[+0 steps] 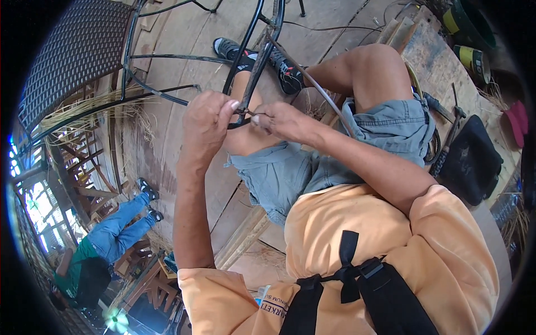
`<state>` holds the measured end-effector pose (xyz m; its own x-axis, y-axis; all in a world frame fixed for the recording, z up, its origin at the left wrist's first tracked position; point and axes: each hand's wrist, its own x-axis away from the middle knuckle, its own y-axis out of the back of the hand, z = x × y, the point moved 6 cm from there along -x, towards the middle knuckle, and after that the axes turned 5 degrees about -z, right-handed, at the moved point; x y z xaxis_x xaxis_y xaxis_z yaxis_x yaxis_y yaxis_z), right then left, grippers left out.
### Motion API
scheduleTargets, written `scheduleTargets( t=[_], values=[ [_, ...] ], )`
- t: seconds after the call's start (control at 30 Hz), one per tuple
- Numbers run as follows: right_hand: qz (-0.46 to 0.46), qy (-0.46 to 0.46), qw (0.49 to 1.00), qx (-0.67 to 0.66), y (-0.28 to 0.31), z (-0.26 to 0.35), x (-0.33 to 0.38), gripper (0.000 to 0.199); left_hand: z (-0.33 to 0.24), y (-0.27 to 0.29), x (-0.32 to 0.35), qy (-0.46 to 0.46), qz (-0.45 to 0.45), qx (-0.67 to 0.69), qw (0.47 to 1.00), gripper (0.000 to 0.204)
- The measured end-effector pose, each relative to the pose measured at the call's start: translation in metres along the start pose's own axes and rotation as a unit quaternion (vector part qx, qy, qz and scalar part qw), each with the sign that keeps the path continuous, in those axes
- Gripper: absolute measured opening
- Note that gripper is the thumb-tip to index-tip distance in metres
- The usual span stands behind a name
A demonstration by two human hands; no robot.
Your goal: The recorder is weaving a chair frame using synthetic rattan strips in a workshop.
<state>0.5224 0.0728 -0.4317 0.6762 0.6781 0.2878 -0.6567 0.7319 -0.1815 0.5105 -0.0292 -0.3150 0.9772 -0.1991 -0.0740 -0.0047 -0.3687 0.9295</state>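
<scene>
A black metal furniture frame (192, 58) stands before me, and one of its bars (258, 70) slants down to between my knees. Around that bar's near end, dark strand (251, 112) is wound. My left hand (205, 120) is closed there, thumb and fingers pinching the strand against the bar. Just to its right, my right hand (283, 121) pinches the same strand between thumb and fingertips. A long brown strip (312, 81) runs from higher on the bar down past my right forearm to my shorts; whether it joins the pinched strand, I cannot tell.
Dark woven wicker panel (84, 53) fills the upper left, with loose straw-like fibres (84, 114) below it. On the wooden board (427, 58) at right lie a hammer (441, 109) and a black flat item (472, 162). Buckets (472, 58) stand beyond. Another person (106, 240) is at lower left.
</scene>
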Motion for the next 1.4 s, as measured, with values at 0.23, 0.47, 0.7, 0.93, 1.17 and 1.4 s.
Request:
scheduleTargets(
  t=[0.23, 0.47, 0.7, 0.93, 1.17, 1.4],
  values=[
    [-0.042, 0.206, 0.977, -0.024, -0.005, 0.007, -0.011, 0.027, 0.006, 0.001, -0.004, 0.037, 0.022, 0.021, 0.999, 0.019],
    [-0.122, 0.072, 0.957, 0.252, 0.021, -0.025, -0.025, 0.023, 0.001, 0.000, 0.000, 0.003, 0.017, -0.014, 1.000, 0.016],
    [-0.265, 0.190, 0.832, 0.449, 0.078, 0.037, -0.032, 0.024, -0.003, 0.001, 0.000, -0.027, 0.010, -0.014, 0.999, 0.014],
    [-0.208, 0.287, 0.762, 0.542, 0.065, 0.051, -0.032, 0.012, -0.006, 0.000, 0.007, -0.019, -0.005, -0.027, 0.999, 0.017],
    [-0.168, 0.262, 0.750, 0.584, 0.074, 0.061, -0.031, 0.011, 0.030, 0.027, 0.018, 0.165, -0.194, 0.152, 0.955, 0.014],
    [-0.171, 0.247, 0.764, 0.571, 0.058, 0.073, -0.034, 0.008, 0.123, -0.070, 0.098, 0.414, -0.265, 0.595, 0.636, 0.015]
  ],
)
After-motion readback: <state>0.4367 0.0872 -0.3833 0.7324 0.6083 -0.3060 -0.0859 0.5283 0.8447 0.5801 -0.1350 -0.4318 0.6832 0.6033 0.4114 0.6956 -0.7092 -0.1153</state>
